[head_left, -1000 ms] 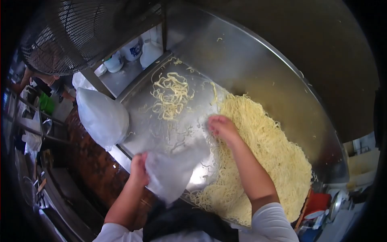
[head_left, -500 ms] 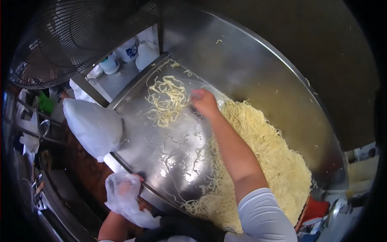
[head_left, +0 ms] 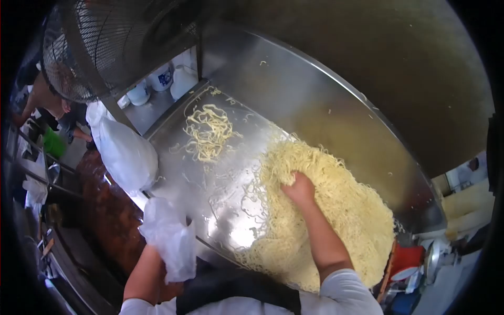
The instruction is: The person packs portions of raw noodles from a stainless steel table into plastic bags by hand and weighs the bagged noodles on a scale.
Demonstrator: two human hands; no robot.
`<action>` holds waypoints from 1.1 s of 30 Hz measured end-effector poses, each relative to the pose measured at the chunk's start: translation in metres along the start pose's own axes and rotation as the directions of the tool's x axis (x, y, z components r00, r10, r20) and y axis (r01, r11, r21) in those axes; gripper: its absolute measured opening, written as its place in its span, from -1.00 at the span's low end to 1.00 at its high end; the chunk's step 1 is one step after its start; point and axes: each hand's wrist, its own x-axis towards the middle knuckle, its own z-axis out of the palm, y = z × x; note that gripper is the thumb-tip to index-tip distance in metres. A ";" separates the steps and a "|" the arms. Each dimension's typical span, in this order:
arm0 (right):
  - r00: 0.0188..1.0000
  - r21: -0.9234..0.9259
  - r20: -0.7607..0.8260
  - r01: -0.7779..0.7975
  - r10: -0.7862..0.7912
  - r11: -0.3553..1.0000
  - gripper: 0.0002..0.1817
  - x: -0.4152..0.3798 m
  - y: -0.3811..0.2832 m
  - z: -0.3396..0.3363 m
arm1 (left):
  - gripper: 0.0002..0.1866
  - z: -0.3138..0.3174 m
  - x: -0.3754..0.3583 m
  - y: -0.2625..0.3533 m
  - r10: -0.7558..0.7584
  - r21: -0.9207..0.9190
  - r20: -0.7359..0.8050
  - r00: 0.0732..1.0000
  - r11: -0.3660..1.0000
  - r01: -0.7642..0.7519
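Two hands busy: right hand [head_left: 299, 188] grip buried, clutching noodle heap [head_left: 336, 210]; left hand [head_left: 160, 257] pinching plastic bag [head_left: 168, 239].

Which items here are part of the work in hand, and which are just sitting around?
In use: right hand dug into noodle pile; left hand holding plastic bag; steel table.
Idle: small noodle clump; filled bag; fan; white jugs.

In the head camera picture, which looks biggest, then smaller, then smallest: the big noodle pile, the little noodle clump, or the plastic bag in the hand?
1. Big noodle pile: clearly largest.
2. and 3. Plastic bag in the left hand and little noodle clump: look alike; the bag sits nearer the camera, so unsure.
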 end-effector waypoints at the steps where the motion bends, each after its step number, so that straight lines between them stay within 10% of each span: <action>1: 1.000 0.041 -0.009 0.002 -0.002 0.999 -0.45 -0.024 0.016 0.004 | -0.85 0.024 -0.009 -0.016 -0.025 -0.311 -0.061 0.998 0.950 0.005; 3: 0.999 0.128 -0.038 0.012 -0.007 0.992 -0.48 -0.058 0.046 0.007 | -0.79 0.084 -0.030 -0.055 -0.141 -0.921 -0.149 0.979 0.381 -0.085; 5: 0.993 0.476 -0.064 -0.058 0.101 0.877 -0.55 -0.092 0.039 -0.026 | -0.73 0.119 -0.035 -0.070 -0.168 -0.978 -0.206 0.964 0.046 -0.202; 8: 0.965 0.738 -0.202 0.037 0.169 0.674 -0.64 -0.113 0.035 -0.100 | -0.71 0.103 -0.024 -0.051 0.077 -0.744 -0.381 0.921 0.567 -0.355; 10: 0.887 0.772 -0.462 0.404 -0.002 0.491 -0.58 -0.113 0.030 -0.165 | -0.70 0.081 -0.007 -0.034 0.270 -0.426 -0.399 0.876 0.791 -0.438; 16: 0.720 0.697 -0.688 0.691 -0.095 0.192 -0.66 -0.124 -0.055 -0.373 | -0.66 0.050 0.014 -0.019 0.126 -0.405 -0.400 0.908 0.865 -0.298; 23: 0.482 0.391 -0.876 0.742 -0.028 0.545 -0.53 -0.151 -0.049 -0.548 | -0.55 0.046 0.006 -0.049 -0.338 -0.693 -0.354 0.872 0.721 -0.002; 30: 0.324 0.207 -0.944 0.426 0.065 0.881 -0.35 -0.232 0.027 -0.590 | -0.60 0.050 0.004 -0.033 -0.418 -0.986 -0.164 0.893 0.096 -0.136; 32: 0.335 0.195 -0.939 0.337 0.076 0.921 -0.30 -0.241 0.044 -0.589 | -0.60 0.098 0.012 -0.073 -0.164 -0.829 -0.372 0.914 0.502 -0.248; 33: 0.364 0.197 -0.928 0.306 0.076 0.931 -0.28 -0.240 0.049 -0.582 | -0.61 0.098 0.013 -0.070 -0.169 -0.843 -0.378 0.910 0.469 -0.263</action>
